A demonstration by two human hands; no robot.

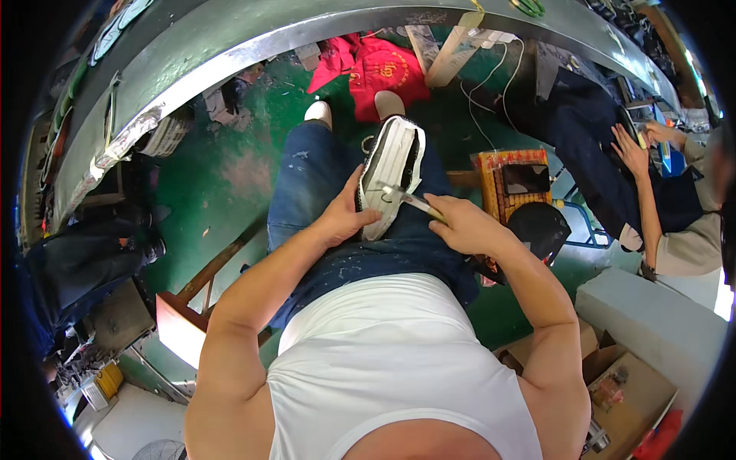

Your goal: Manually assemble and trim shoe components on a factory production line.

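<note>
My left hand (348, 215) grips the side of a white shoe with dark edges (393, 149), which lies lengthwise over my lap between my thighs. Its long white face, seemingly the underside, is turned up. From the right, my right hand (464, 224) is closed around the handle of a small metal hammer (418, 202). The hammer's head is over the middle of the shoe; whether it touches cannot be told from here.
A metal-edged bench (230, 65) curves across the front, with red cloth (383, 73) beneath it. To my right are a bead-covered seat (498, 188) and a co-worker (686, 192), hands busy. A cardboard box (632, 395) stands at lower right, a wooden frame (222, 264) at left.
</note>
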